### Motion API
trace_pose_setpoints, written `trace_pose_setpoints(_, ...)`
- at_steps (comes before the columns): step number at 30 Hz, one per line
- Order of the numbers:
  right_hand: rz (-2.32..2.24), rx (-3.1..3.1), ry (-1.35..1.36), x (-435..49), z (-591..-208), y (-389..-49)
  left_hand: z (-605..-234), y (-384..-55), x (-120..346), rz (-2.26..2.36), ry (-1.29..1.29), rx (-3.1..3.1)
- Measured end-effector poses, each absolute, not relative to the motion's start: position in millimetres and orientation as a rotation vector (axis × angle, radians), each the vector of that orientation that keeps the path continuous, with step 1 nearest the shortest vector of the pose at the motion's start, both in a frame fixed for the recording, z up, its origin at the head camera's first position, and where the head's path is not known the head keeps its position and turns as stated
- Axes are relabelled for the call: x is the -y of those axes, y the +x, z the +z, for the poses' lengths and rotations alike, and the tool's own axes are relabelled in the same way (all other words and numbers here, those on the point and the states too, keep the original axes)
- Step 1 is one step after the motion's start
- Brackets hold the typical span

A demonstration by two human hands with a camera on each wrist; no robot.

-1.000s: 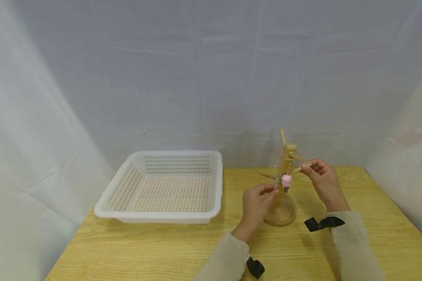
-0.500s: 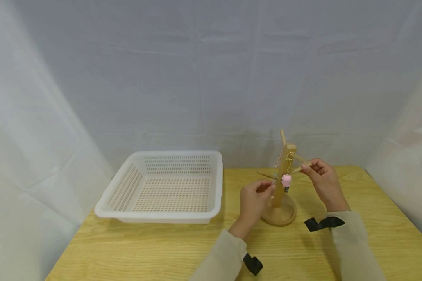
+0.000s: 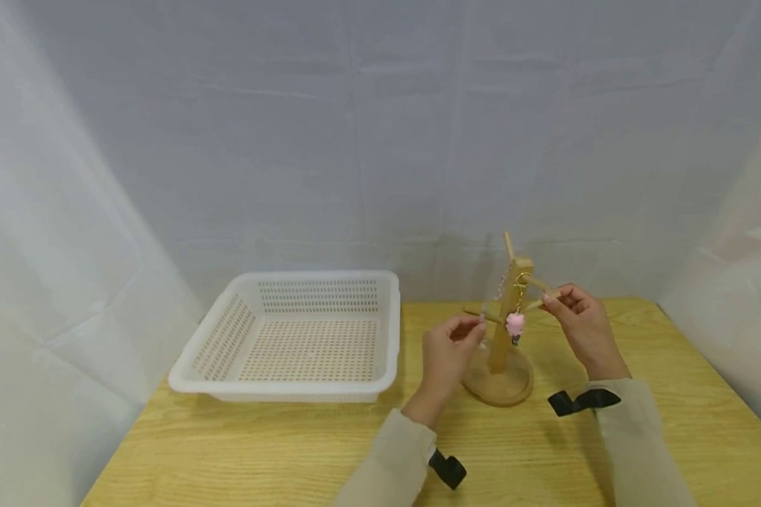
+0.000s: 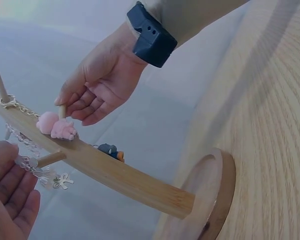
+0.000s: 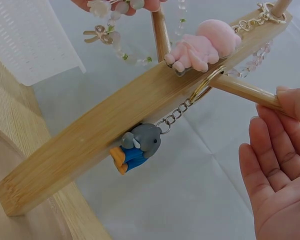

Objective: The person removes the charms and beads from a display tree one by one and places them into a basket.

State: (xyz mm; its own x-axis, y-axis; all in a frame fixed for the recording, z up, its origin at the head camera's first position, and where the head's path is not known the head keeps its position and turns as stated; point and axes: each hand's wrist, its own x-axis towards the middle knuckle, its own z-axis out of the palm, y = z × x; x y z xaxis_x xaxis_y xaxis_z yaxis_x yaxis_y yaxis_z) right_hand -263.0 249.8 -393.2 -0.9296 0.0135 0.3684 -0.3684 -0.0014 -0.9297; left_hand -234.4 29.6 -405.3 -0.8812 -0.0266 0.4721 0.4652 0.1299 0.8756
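Beaded bracelet point(image 5: 116, 38) hangs from pinching left fingers point(image 4: 12, 187); right fingers point(image 5: 272, 142) grip a peg point(image 5: 247, 92).

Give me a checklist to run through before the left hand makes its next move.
1. Wooden stand upright, base on the table: ok.
2. Right hand gripping the right-hand peg: ok.
3. Left hand pinching the beaded bracelet: ok.
4. Bracelet clear of the left-hand peg: cannot tell; beads and peg tip overlap in the left wrist view.
5. Pink figure keychain and grey figure keychain hung on pegs by their rings: ok.
6. White basket standing apart from the stand: ok.
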Motion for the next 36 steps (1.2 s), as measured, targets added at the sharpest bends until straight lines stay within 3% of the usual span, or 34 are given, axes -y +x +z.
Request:
trace_pose_setpoints(20,1.995,2.055,0.356,-250.4,-391.9,-260.8,-393.4,-229.9,-5.2,-1.924,-0.372,1.997)
trace_pose_setpoints(30,2.020,2.019,0.388,-249.7,-392.9,-262.1,-350.2,-211.4,21.8,-1.892,-0.326,2.024)
trace_pose_setpoints(36,2.017,2.003,0.398,-249.0,-393.3,-263.0,-343.9,-210.2,35.3,-1.907,-0.316,2.008)
